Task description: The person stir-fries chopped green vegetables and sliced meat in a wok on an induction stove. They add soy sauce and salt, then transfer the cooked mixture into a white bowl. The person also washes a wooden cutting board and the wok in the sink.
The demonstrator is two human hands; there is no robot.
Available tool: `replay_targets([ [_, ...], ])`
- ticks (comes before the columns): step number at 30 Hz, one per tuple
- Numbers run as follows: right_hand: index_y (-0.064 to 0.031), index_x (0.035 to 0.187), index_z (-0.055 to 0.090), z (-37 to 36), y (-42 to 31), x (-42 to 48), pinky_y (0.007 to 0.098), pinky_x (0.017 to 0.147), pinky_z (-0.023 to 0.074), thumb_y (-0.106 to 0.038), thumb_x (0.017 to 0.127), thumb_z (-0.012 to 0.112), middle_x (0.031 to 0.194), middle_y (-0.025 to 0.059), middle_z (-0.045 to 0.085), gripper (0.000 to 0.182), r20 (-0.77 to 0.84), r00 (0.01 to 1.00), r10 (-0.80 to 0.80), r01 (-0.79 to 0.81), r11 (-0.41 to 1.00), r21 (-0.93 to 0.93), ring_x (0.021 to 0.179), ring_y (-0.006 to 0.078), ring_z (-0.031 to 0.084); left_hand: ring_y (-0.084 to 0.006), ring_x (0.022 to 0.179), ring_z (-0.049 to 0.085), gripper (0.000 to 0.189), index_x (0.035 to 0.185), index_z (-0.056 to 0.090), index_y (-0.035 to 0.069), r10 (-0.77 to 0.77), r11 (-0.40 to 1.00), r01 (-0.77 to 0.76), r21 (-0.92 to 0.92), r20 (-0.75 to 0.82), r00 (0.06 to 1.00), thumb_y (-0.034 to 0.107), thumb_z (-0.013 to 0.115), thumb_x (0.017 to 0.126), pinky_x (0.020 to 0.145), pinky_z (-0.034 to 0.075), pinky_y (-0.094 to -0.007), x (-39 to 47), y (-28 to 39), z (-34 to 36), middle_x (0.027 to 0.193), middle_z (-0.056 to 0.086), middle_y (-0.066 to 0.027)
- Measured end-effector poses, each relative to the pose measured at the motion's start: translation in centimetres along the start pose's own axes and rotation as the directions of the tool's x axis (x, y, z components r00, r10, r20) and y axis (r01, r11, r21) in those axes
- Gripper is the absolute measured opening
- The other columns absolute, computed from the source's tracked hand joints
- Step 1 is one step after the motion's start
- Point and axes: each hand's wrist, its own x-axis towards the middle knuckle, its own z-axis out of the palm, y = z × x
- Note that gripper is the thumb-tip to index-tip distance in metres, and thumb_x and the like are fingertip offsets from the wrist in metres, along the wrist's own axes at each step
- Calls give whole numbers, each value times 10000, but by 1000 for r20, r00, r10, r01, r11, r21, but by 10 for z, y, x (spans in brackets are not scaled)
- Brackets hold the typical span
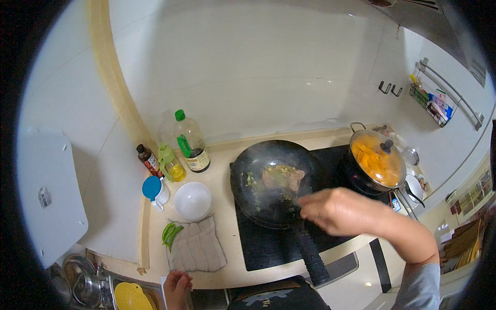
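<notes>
A black wok (277, 155) with a dark handle stands on the black cooktop (257, 255). Pieces of meat with chopped green and pale bits (283, 177) lie in it. My right hand (329, 211) is over the wok's right rim, fingers bunched and blurred; whether they hold anything cannot be told. My left hand (178, 285) is at the counter's front edge, just below a grey-beige cloth (199, 246), fingers curled, nothing seen in it. Green chili peppers (169, 233) lie on the cloth's upper left corner. An empty white bowl (192, 200) sits above the cloth.
A lidded pot (378, 159) of orange food stands at right. Left of the wok are a dark sauce bottle (148, 159), an oil dispenser (172, 164), a large green-capped bottle (192, 143) and a blue-lidded container (155, 190). A yellow colander (131, 296) is at the lower left.
</notes>
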Motion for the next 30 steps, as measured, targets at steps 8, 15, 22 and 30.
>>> replay_targets([
  [8,13,760,562,-66,-16,-2,374,617,459,8,688,555,764,149,592,72,252,968,-20,-3,996,91,730,323,578,-99,672,475,145,904,558,27,-36,999,35,-12,-98,995,154,522,844,616,402,-228,-11,-10,-9,764,555,-31],
  [15,-20,815,617,-35,38,-3,329,672,486,-26,711,566,784,146,624,116,-99,982,159,-153,986,66,722,273,617,-95,659,468,138,906,562,26,8,1000,-8,12,-13,1000,143,521,845,605,397,-219,-1,1,0,758,549,-27],
  [22,71,805,579,-59,75,-11,263,527,512,-61,764,583,704,124,601,137,-375,547,748,-610,663,433,698,170,613,-95,659,467,135,916,558,28,0,995,-5,-103,-54,999,134,523,840,607,398,-222,-4,-17,-14,774,549,-27],
  [30,65,856,537,72,137,-41,318,685,538,-39,823,511,861,167,583,111,-313,436,844,94,303,948,707,255,615,-103,664,473,153,911,554,27,-53,997,46,-65,-101,993,159,530,838,611,401,-229,-12,6,2,777,548,-27],
])
